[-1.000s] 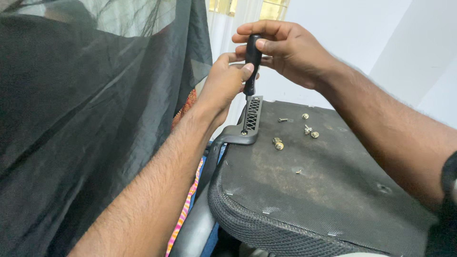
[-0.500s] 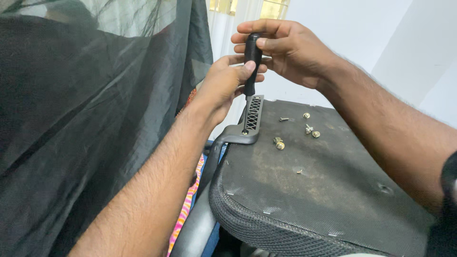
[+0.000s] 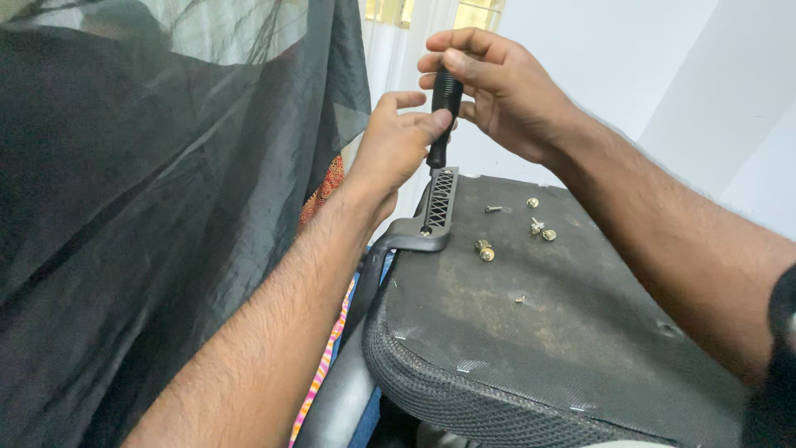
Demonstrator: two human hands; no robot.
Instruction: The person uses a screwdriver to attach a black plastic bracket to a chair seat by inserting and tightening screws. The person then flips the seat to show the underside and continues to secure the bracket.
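An upturned chair seat (image 3: 531,332) fills the lower right. At upper centre, the right hand (image 3: 497,91) wraps the black screwdriver (image 3: 443,112); the left hand (image 3: 398,141) pinches its handle, apparently over the armrest bracket (image 3: 438,203). Loose screws (image 3: 483,250) lie nearby.

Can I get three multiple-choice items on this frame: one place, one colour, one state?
1. Where do the loose screws lie?
A. on the upturned seat base
B. on the dark mesh cloth
C. in the left hand

2. What colour is the screwdriver handle?
A. red
B. black
C. yellow

3. How does the right hand hold the screwdriver?
A. flat and off it
B. closed round the handle top
C. pinching its tip

Answers: 1 A, they sit on the grey underside beside the bracket; 2 B, the handle is black; 3 B, fingers wrap it.
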